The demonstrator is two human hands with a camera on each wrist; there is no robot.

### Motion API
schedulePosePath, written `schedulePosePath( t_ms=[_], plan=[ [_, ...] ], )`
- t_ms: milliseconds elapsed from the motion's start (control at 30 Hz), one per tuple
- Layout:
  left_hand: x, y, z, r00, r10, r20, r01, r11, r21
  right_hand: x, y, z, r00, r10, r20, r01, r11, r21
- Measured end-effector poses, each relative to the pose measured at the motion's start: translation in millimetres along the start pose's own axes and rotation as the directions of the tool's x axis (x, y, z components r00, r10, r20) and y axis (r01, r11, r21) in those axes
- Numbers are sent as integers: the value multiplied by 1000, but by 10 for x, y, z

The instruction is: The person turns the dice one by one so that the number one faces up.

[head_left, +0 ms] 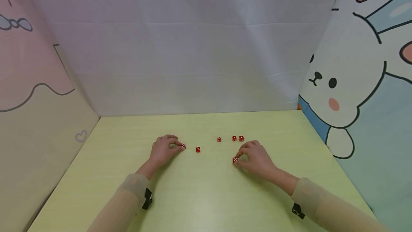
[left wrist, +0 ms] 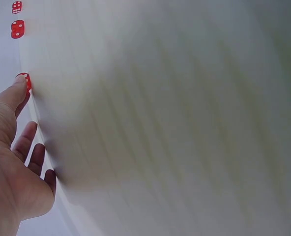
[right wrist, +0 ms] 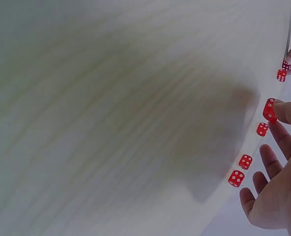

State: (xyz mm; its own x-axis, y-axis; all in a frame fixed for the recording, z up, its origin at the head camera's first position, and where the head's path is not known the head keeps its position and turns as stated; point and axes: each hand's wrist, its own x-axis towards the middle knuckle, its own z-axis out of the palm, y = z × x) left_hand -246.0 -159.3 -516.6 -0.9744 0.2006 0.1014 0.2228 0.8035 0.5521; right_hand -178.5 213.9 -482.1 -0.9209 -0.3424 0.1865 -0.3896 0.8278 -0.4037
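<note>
Between thumb and forefinger, my left hand (head_left: 164,150) pinches a red die (head_left: 183,146) with white pips, on the left of the table. Just right of it lies a second red die (head_left: 197,149). My right hand (head_left: 256,158) pinches another red die (head_left: 235,160), nearer the front than the rest. In the right wrist view, this pinched die (right wrist: 270,110) shows at the thumb tip, the other fingers loosely spread. Beyond the right hand sit two dice side by side, one die (head_left: 234,138) and its neighbour (head_left: 241,138). A single die (head_left: 219,139) lies left of that pair.
The pale yellow table (head_left: 199,196) ends at a white cloth backdrop (head_left: 193,63). A panel with a cartoon rabbit (head_left: 351,92) stands along the right side, and a pink and cream panel (head_left: 35,135) along the left.
</note>
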Motion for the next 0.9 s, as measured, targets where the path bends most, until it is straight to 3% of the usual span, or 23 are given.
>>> schedulePosePath(
  t_ms=[433,900],
  plan=[
    [2,20,-17,1000,-1,2,1,1000,2,-18,40,50,999,31,16,-31,1000,-4],
    [17,26,-38,1000,8,6,-9,1000,23,-25,35,16,1000,12,8,-12,999,-31]
  ],
)
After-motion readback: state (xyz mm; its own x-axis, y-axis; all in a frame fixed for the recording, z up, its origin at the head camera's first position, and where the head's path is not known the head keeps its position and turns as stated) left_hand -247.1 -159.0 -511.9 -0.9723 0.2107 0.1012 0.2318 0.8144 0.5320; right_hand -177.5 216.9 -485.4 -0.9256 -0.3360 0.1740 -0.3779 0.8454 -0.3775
